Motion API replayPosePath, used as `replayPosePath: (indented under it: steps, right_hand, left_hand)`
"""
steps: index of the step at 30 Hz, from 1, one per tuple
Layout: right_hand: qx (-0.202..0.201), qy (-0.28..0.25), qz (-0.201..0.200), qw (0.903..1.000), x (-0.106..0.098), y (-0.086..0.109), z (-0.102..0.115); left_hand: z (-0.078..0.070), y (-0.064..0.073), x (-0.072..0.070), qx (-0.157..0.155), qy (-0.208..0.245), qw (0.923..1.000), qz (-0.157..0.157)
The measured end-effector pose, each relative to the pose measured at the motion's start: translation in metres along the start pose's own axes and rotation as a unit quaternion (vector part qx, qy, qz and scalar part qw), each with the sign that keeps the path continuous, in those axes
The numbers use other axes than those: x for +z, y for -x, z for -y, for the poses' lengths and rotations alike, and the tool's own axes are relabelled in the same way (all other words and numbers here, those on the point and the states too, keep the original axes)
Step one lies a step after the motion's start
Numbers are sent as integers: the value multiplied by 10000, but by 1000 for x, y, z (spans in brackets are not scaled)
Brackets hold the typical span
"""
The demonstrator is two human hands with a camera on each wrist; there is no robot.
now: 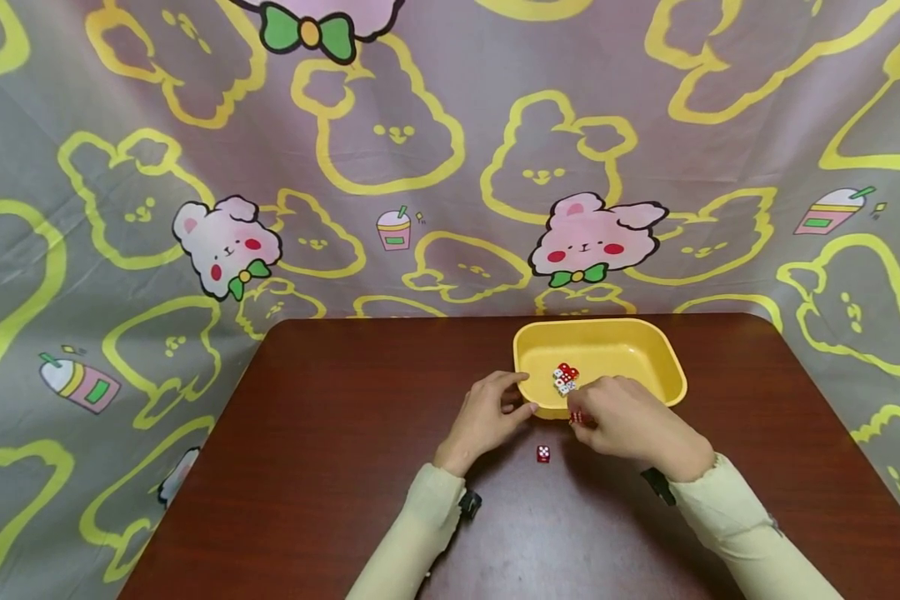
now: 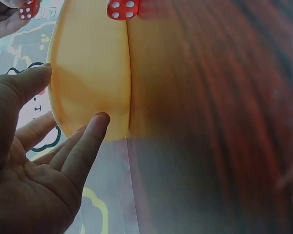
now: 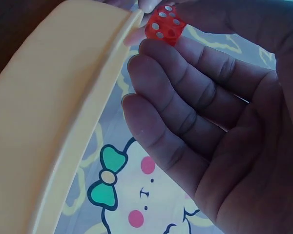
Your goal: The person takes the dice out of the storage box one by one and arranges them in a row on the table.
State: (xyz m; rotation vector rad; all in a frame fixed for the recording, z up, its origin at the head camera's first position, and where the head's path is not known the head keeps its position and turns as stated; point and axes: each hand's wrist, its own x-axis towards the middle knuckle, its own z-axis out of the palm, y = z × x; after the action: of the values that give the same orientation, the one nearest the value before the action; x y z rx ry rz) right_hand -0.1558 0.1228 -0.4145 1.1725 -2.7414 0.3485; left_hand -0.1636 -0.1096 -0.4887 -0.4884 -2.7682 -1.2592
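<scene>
A shallow yellow plastic tray (image 1: 648, 350) stands on the table, with several red and white dice (image 1: 566, 377) grouped inside at its left half. My left hand (image 1: 487, 408) holds the tray's near left corner, thumb and fingertips set against its rim and outer wall. Just over the tray's near edge, my right hand (image 1: 618, 417) pinches a red die (image 3: 165, 24) with white dots between thumb and index finger. The other fingers of that hand are bent beside the rim. Another red die (image 1: 543, 453) lies on the table in front of the tray, between the two hands.
The dark reddish-brown table (image 1: 360, 400) has rounded far corners, and the tray sits near its far edge. A grey curtain (image 1: 435, 200) with yellow outlines and cartoon rabbits hangs behind and around the table.
</scene>
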Motion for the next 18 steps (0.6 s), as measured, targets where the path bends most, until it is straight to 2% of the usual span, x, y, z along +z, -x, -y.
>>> replayPosePath:
  steps: [18]
  right_hand:
    - [-72, -72, 316, 9994, 14, 7, 2]
  left_hand:
    - [-1, 0, 0, -85, -23, 10000, 5]
